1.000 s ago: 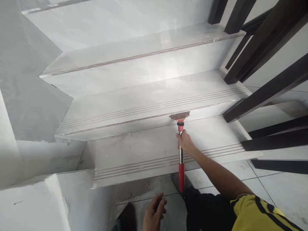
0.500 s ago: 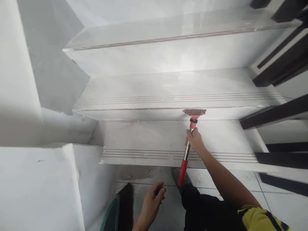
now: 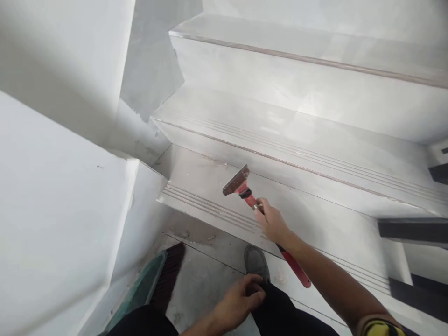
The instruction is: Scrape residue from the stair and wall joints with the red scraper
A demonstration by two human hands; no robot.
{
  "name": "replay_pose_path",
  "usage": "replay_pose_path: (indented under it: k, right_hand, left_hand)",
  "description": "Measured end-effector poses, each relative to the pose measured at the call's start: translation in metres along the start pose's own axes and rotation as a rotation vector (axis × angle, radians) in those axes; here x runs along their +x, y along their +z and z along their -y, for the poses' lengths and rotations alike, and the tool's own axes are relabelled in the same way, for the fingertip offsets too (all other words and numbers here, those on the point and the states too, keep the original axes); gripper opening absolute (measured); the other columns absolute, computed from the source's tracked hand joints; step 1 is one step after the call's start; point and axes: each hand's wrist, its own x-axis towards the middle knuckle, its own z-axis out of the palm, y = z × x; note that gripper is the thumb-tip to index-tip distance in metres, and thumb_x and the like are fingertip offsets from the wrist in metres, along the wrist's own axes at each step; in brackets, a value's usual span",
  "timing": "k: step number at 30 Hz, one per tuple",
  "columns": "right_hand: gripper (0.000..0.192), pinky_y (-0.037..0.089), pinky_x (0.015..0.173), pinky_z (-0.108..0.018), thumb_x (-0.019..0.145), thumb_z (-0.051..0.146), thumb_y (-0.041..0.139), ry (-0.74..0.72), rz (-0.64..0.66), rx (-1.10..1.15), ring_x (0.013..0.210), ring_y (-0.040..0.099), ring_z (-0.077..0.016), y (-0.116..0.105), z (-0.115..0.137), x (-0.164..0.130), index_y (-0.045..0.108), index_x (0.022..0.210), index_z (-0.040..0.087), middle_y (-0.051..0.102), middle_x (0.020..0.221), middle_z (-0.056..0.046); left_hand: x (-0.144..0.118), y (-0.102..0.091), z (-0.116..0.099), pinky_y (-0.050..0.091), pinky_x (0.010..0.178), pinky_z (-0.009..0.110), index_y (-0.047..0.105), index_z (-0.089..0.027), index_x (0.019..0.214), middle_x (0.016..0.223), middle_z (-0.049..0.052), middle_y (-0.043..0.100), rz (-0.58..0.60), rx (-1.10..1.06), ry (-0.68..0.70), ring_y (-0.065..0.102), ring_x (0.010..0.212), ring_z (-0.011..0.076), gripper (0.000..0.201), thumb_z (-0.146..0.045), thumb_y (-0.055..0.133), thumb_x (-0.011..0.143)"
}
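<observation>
My right hand (image 3: pixel 273 221) is wrapped round the metal shaft of a long-handled scraper (image 3: pixel 241 182). Its wide blade points up and left, over the lower stair tread (image 3: pixel 206 179), and its red grip sticks out below my wrist. Whether the blade touches the tread I cannot tell. My left hand (image 3: pixel 240 298) holds nothing; its fingers are loosely curled and apart, close to my dark-trousered leg. Bits of debris (image 3: pixel 210 238) lie on the floor at the foot of the stairs.
A broom with dark red bristles (image 3: pixel 171 270) and a green dustpan (image 3: pixel 140 289) are at the lower left, beside a white wall block (image 3: pixel 63 205). Higher steps (image 3: pixel 280 79) rise behind. Dark railing bars (image 3: pixel 413 233) stand on the right. My shoe (image 3: pixel 256 261) is below the bottom step.
The scraper has come away from the riser edge and turned, its blade now tilted leftward over the tread. My left hand has moved right toward my leg. The view has turned left.
</observation>
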Motion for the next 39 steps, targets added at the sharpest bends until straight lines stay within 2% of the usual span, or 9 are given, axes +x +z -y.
replay_pose_path:
  k: [5,9,12,17,19,23,31,35,39]
  right_hand:
    - [0.026,0.042,0.054,-0.026,0.084,0.044,0.047,0.052,0.134,0.248,0.050,0.054,-0.0149,-0.024,-0.023,0.003,0.050,0.092,0.020,0.054,0.055,0.003]
    - [0.033,0.038,0.043,-0.024,0.079,0.051,0.051,0.145,0.080,0.453,0.040,0.047,-0.0116,-0.019,-0.025,0.018,0.045,0.091,0.020,0.051,0.055,0.005]
    - [0.038,0.033,0.039,-0.022,0.075,0.048,0.058,0.178,0.028,0.478,0.036,0.041,-0.0091,-0.007,-0.029,0.032,0.044,0.097,0.019,0.048,0.051,0.008]
    - [0.040,0.035,0.040,-0.023,0.070,0.045,0.066,0.267,-0.104,0.458,0.038,0.045,-0.0098,0.003,-0.033,0.061,0.050,0.092,0.016,0.051,0.052,0.005]
    - [0.041,0.035,0.040,-0.023,0.067,0.046,0.069,0.276,-0.146,0.489,0.038,0.046,-0.0096,0.006,-0.025,0.079,0.050,0.088,0.016,0.053,0.052,0.004]
    - [0.044,0.034,0.038,-0.022,0.062,0.047,0.073,0.230,-0.109,0.636,0.038,0.044,-0.0090,0.020,-0.003,0.109,0.049,0.085,0.017,0.053,0.051,0.004]
    - [0.045,0.034,0.037,-0.021,0.062,0.042,0.076,0.316,-0.217,0.601,0.039,0.046,-0.0092,0.026,-0.017,0.091,0.049,0.087,0.017,0.054,0.051,0.004]
    - [0.041,0.035,0.036,-0.020,0.061,0.036,0.078,0.320,-0.135,0.726,0.039,0.046,-0.0088,0.028,-0.002,0.104,0.050,0.082,0.016,0.052,0.051,0.004]
    - [0.030,0.039,0.038,-0.019,0.062,0.025,0.077,0.459,-0.043,0.959,0.044,0.047,-0.0075,0.015,0.005,0.104,0.051,0.075,0.016,0.051,0.056,0.002]
  left_hand:
    - [-0.011,-0.043,-0.019,0.043,0.068,0.028,0.065,-0.020,0.101,0.085,0.003,0.066,-0.111,0.102,0.047,0.058,0.075,0.0179,0.031,-0.036,0.060,0.074]
    - [-0.010,-0.060,-0.031,0.044,0.071,0.029,0.064,-0.020,0.102,0.088,0.005,0.067,-0.215,0.053,0.110,0.058,0.080,0.0194,0.032,-0.038,0.056,0.076]
    - [-0.014,-0.061,-0.035,0.043,0.071,0.029,0.062,-0.021,0.106,0.086,0.004,0.067,-0.161,0.048,0.152,0.059,0.078,0.0190,0.032,-0.035,0.053,0.079]
    - [-0.028,-0.067,-0.032,0.044,0.071,0.029,0.061,-0.020,0.108,0.088,0.005,0.068,-0.145,0.194,0.129,0.060,0.080,0.0192,0.033,-0.031,0.050,0.079]
    - [-0.032,-0.072,-0.033,0.044,0.073,0.029,0.058,-0.020,0.112,0.095,0.005,0.067,-0.152,0.270,0.116,0.060,0.084,0.0192,0.036,-0.032,0.049,0.080]
    - [-0.033,-0.079,-0.038,0.044,0.077,0.031,0.057,-0.018,0.114,0.100,0.006,0.067,-0.175,0.365,0.073,0.060,0.088,0.0196,0.037,-0.030,0.046,0.082]
    - [-0.040,-0.083,-0.036,0.045,0.081,0.034,0.055,-0.019,0.117,0.102,0.005,0.066,-0.189,0.401,0.105,0.060,0.091,0.0206,0.037,-0.031,0.044,0.083]
    - [-0.041,-0.076,-0.038,0.046,0.080,0.037,0.055,-0.019,0.117,0.100,0.007,0.066,-0.171,0.485,0.096,0.060,0.091,0.0236,0.038,-0.031,0.044,0.083]
    - [-0.046,-0.071,-0.046,0.047,0.078,0.037,0.056,-0.020,0.114,0.101,0.008,0.066,-0.131,0.522,0.151,0.060,0.091,0.0243,0.037,-0.031,0.046,0.081]
